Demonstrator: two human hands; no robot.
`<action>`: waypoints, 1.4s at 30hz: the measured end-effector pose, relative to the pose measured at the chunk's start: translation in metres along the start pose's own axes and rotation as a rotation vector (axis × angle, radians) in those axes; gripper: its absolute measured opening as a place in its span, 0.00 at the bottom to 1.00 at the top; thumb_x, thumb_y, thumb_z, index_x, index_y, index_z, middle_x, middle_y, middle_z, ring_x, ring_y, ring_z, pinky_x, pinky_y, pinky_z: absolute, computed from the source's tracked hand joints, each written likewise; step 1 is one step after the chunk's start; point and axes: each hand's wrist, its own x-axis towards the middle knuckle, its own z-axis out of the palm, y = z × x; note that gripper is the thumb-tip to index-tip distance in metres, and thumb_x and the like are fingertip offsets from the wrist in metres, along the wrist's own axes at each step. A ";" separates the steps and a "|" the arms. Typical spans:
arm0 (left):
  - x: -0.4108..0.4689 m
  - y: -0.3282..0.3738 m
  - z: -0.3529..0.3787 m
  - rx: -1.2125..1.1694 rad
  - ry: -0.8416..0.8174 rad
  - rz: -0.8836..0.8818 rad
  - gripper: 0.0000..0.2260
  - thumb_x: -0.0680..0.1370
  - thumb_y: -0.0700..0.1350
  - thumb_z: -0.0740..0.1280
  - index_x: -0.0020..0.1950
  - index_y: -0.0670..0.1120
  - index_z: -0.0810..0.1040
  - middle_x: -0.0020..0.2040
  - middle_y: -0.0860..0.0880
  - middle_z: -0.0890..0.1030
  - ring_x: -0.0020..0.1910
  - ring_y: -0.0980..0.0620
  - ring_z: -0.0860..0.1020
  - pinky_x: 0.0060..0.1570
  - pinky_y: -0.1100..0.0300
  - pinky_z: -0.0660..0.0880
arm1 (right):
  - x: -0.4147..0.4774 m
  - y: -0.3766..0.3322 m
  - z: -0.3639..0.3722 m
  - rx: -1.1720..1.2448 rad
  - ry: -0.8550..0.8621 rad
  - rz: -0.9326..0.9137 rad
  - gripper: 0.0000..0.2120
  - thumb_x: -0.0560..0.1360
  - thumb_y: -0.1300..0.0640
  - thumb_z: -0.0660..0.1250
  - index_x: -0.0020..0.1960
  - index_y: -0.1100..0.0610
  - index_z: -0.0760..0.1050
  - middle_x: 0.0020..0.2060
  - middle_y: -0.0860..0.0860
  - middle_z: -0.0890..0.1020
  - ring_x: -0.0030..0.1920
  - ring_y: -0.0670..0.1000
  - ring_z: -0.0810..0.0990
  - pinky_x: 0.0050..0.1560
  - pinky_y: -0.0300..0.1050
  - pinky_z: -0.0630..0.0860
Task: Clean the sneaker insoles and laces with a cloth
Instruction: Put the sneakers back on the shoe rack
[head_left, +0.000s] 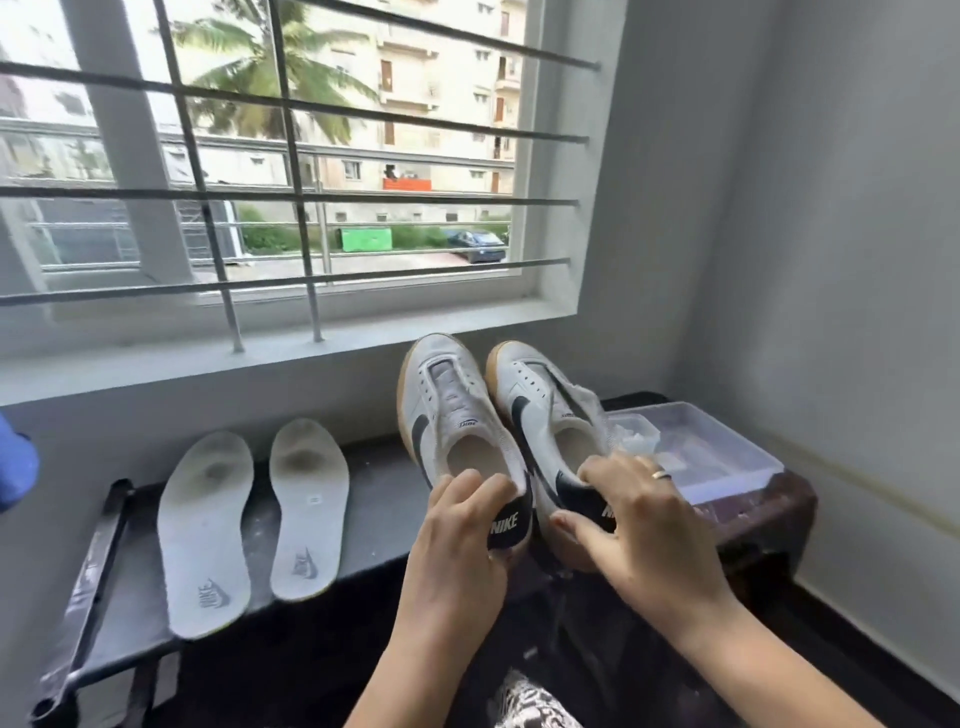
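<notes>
Two white sneakers with dark side marks and tan soles are held side by side, toes pointing up toward the window sill (218, 364), with no laces in their eyelets. The left hand (462, 525) grips the heel of the left sneaker (457, 415), thumb on the dark heel tab and fingers curled over the collar. The right hand (639, 525), with a ring on one finger, holds the heel of the right sneaker (550, 410) in the same way, thumb underneath and fingers over the rim. Both insoles lie flat on the dark bench (379, 499) to the left of the shoes, well apart from the hands: the larger-looking insole (205, 535) is on the left and the second insole (309, 509) just beside it, both with grey worn patches near the toe end. Behind the right hand a clear plastic box (727, 457) sits on a dark brown stool (769, 525). A blue object (15, 462) shows at the left edge; I cannot tell what it is.
</notes>
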 end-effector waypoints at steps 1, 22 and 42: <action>0.002 -0.009 0.002 -0.004 0.001 -0.020 0.19 0.66 0.33 0.71 0.46 0.56 0.74 0.39 0.59 0.70 0.46 0.58 0.67 0.41 0.72 0.65 | 0.004 0.000 0.014 0.002 0.004 -0.006 0.20 0.60 0.49 0.80 0.42 0.52 0.72 0.35 0.46 0.75 0.35 0.53 0.78 0.27 0.45 0.74; 0.017 -0.096 0.031 0.026 -0.008 -0.120 0.19 0.67 0.36 0.71 0.48 0.57 0.70 0.41 0.60 0.68 0.47 0.59 0.68 0.42 0.65 0.71 | 0.031 0.033 0.164 0.095 -0.125 0.055 0.17 0.62 0.53 0.80 0.44 0.55 0.75 0.38 0.49 0.77 0.42 0.54 0.77 0.34 0.49 0.79; 0.017 -0.103 0.035 -0.041 0.030 -0.111 0.24 0.69 0.35 0.71 0.56 0.59 0.68 0.47 0.59 0.70 0.52 0.59 0.68 0.51 0.67 0.70 | 0.038 -0.029 0.146 0.148 -0.457 -0.021 0.37 0.70 0.61 0.66 0.70 0.35 0.57 0.63 0.38 0.66 0.67 0.44 0.61 0.76 0.49 0.48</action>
